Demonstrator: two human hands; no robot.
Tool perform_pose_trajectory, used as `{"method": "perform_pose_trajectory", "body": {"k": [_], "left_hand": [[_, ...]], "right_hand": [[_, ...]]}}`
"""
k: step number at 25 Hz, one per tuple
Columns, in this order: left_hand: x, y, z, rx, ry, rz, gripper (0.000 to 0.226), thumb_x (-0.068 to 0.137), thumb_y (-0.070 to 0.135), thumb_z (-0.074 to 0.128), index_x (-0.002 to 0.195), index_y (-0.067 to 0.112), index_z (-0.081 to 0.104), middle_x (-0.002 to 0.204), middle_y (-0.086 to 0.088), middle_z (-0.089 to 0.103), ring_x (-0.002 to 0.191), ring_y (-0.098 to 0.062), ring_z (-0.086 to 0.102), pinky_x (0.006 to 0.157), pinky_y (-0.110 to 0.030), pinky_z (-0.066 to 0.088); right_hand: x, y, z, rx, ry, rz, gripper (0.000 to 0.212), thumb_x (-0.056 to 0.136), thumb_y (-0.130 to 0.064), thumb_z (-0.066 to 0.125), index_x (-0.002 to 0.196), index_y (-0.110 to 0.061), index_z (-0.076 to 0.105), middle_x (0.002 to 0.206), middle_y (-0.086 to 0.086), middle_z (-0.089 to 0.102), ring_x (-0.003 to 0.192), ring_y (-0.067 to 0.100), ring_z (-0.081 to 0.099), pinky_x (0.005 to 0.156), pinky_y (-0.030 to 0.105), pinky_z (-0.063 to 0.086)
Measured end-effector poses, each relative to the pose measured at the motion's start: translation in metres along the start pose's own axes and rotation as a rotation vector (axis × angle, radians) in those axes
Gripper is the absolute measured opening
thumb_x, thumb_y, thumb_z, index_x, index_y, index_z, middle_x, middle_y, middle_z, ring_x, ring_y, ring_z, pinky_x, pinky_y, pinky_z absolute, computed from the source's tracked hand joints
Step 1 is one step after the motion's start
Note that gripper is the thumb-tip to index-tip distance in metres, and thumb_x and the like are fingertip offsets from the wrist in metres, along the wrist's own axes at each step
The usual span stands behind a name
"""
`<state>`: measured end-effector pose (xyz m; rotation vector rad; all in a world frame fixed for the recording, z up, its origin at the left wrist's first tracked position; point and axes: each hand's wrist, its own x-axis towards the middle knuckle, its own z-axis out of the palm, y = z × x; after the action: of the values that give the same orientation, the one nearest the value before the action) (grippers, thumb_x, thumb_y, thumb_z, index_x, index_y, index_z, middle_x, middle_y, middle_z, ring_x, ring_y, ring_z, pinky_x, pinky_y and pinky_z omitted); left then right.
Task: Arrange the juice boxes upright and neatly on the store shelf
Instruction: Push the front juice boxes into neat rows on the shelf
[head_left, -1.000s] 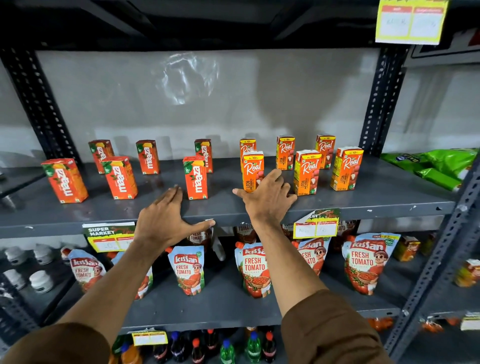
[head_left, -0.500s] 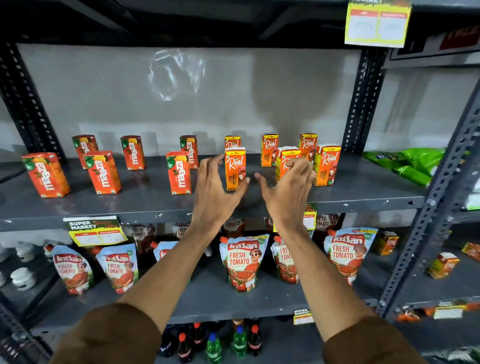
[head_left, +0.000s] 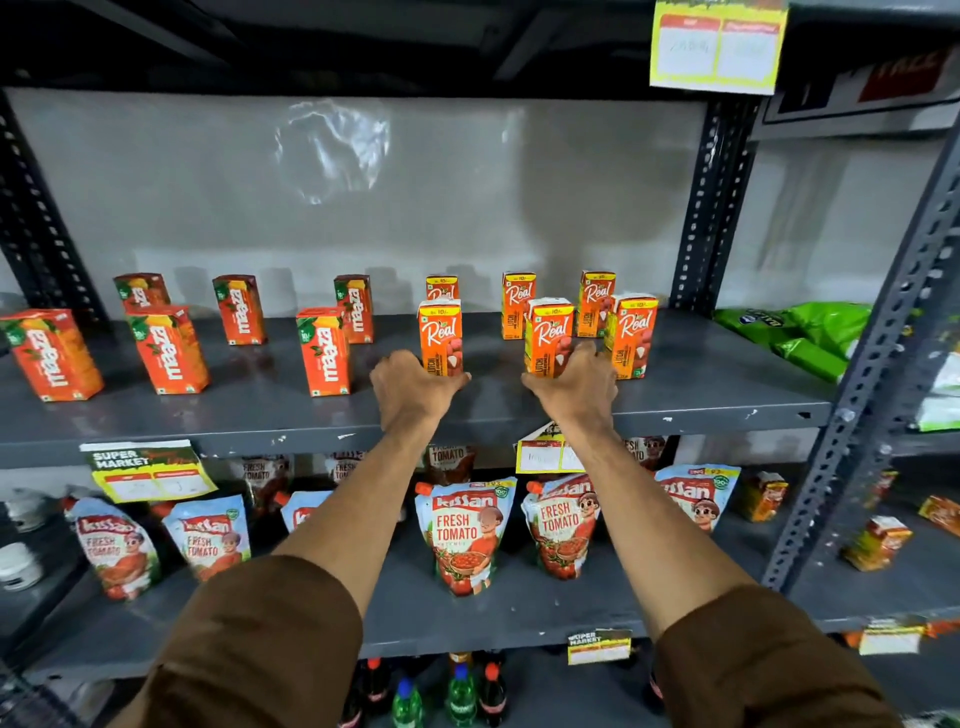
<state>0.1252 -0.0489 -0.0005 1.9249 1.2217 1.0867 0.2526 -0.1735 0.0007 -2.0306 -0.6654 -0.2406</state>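
Orange Real juice boxes stand upright on the grey shelf (head_left: 701, 384), right of centre, in a front and a back row. My left hand (head_left: 413, 387) is wrapped around the base of the front-left Real box (head_left: 440, 327). My right hand (head_left: 574, 387) grips the base of the front-middle Real box (head_left: 549, 330). A third front Real box (head_left: 632, 332) stands just right of it, and back-row Real boxes (head_left: 517, 301) stand behind. Several orange-red Maaza boxes (head_left: 323, 348) stand upright on the left half, some angled.
Green packets (head_left: 800, 332) lie on the shelf to the right, past the perforated upright post (head_left: 706, 208). Kissan tomato pouches (head_left: 467, 530) fill the shelf below, with bottles under that. Price tags (head_left: 145, 467) hang on the shelf's front edge.
Both hands moved from the shelf's front edge up and forward to the Real boxes and closed around the bases of two front-row boxes. The view shifted slightly right.
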Motion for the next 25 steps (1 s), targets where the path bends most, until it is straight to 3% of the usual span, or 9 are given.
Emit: {"method": "perform_pose_trajectory", "body": {"k": [10,25], "left_hand": [[-0.016,-0.001,0.000,0.020,0.061,0.108,0.057,0.075,0.045,0.086,0.114,0.006,0.072,0.109,-0.009,0.076,0.097,-0.023,0.075,0.084,-0.040,0.062],[-0.017,-0.003,0.002,0.090,0.062,0.143,0.065,0.077,0.053,0.081,0.121,0.007,0.068,0.116,-0.009,0.073,0.110,-0.026,0.070,0.091,-0.044,0.060]], "right_hand": [[-0.010,-0.005,0.011,-0.185,0.082,-0.080,0.066,0.080,-0.060,0.075,0.122,-0.011,0.060,0.120,0.005,0.069,0.117,0.026,0.064,0.104,0.047,0.040],[-0.011,-0.003,0.014,-0.232,0.086,-0.101,0.072,0.081,-0.065,0.071,0.128,-0.014,0.054,0.124,0.006,0.067,0.120,0.027,0.062,0.104,0.048,0.041]]}}
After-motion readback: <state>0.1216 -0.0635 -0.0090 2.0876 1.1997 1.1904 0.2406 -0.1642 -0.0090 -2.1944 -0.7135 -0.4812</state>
